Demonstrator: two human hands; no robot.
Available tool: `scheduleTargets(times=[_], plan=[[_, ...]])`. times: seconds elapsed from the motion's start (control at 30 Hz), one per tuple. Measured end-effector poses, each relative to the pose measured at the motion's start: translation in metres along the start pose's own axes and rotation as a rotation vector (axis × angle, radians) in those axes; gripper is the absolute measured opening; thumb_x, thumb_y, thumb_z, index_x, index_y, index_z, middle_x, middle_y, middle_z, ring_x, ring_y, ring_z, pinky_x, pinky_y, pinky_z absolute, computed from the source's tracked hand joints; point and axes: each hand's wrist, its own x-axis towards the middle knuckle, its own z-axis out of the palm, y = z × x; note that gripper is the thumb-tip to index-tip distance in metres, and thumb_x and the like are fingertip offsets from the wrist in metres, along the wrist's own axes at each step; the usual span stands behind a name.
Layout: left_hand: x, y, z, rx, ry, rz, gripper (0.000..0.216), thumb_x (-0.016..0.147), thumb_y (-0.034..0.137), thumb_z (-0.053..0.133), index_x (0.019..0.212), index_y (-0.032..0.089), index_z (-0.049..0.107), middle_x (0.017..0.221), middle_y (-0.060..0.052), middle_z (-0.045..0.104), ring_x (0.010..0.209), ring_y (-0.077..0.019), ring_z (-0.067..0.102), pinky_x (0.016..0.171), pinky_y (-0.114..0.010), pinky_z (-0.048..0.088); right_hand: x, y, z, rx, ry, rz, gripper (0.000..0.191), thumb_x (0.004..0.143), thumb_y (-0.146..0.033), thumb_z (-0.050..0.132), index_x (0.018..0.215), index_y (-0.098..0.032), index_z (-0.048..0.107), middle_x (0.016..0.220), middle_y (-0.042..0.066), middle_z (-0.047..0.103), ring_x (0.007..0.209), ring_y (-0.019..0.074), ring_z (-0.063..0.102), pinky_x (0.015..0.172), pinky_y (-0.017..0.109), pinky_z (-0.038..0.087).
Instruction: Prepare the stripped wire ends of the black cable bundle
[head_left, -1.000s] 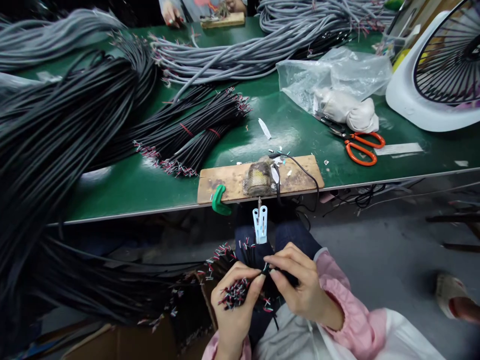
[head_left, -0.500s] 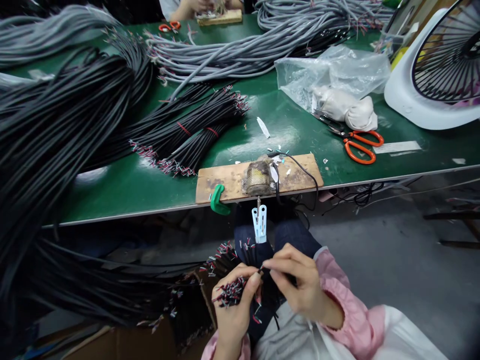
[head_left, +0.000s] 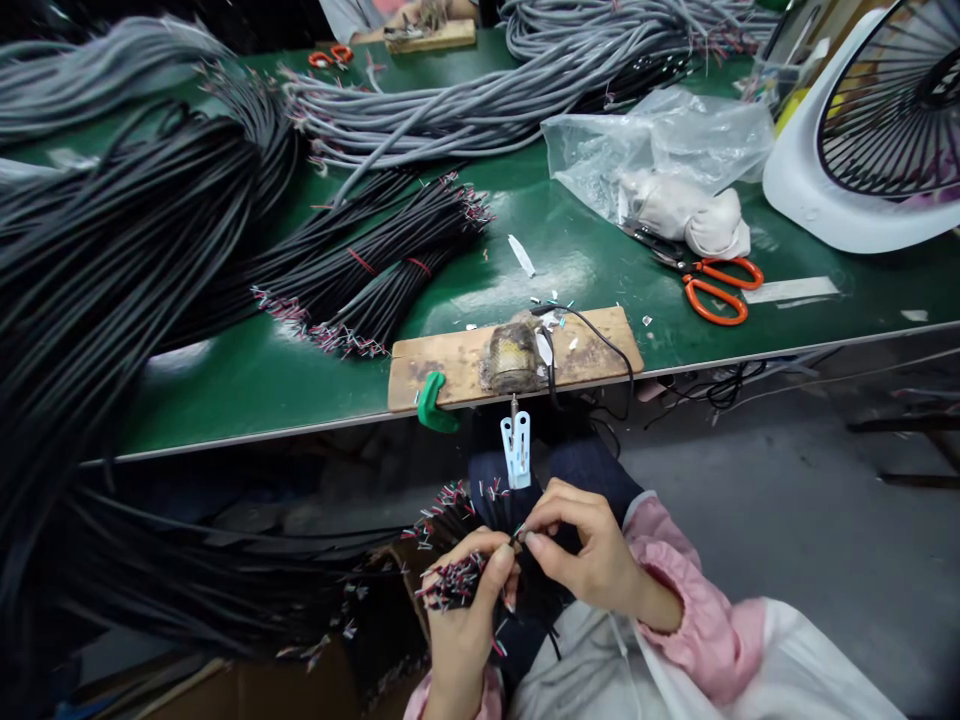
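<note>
My left hand is closed round a bunch of black cables whose stripped ends show red and white wires. My right hand pinches the tip of one cable between thumb and forefinger, right beside my left thumb. Both hands are over my lap, below the table edge. Just above them a pale blue clip hangs from a small motor-like tool fixed on a wooden board, which a green clamp holds to the table.
The green table carries large bundles of black cables and grey cables, orange scissors, a plastic bag and a white fan. Another person's hands work at the far edge. A cardboard box sits at lower left.
Both hands have risen slightly toward the blue clip, my right fingers working along one cable's tip. The view has shifted a little, and the far person's hands have moved.
</note>
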Motion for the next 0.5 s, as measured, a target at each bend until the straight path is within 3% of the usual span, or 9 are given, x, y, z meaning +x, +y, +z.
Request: scheduleTargets(times=[0.2, 0.4, 0.5], plan=[[0.001, 0.005, 0.001, -0.013, -0.030, -0.031, 0.033, 0.086, 0.044, 0.072, 0.066, 0.019, 0.069, 0.054, 0.003, 0.056, 0.046, -0.0130, 0.050, 0.048, -0.025, 0.042, 0.003, 0.005, 0.001, 0.143, -0.003, 0.088, 0.021, 0.089, -0.036, 0.072, 0.088, -0.016, 0.078, 0.074, 0.006, 0.071, 0.065, 0.0158, 0.061, 0.058, 0.027, 0.050], [0.000, -0.003, 0.004, -0.118, -0.023, -0.044, 0.028, 0.086, 0.038, 0.076, 0.068, 0.019, 0.065, 0.054, 0.005, 0.053, 0.043, -0.0101, 0.049, 0.046, -0.022, 0.041, 0.006, 0.010, 0.010, 0.230, 0.031, 0.194, 0.039, 0.087, -0.051, 0.076, 0.070, -0.016, 0.074, 0.064, 0.003, 0.065, 0.058, 0.0141, 0.057, 0.053, 0.026, 0.046], [0.002, -0.010, 0.005, -0.182, -0.036, -0.021, 0.028, 0.083, 0.036, 0.079, 0.068, 0.019, 0.063, 0.055, 0.006, 0.054, 0.043, -0.0093, 0.052, 0.046, -0.020, 0.041, 0.001, 0.012, 0.018, 0.208, 0.098, 0.170, 0.041, 0.089, -0.052, 0.073, 0.068, -0.016, 0.071, 0.063, 0.003, 0.064, 0.056, 0.0142, 0.056, 0.052, 0.026, 0.045]])
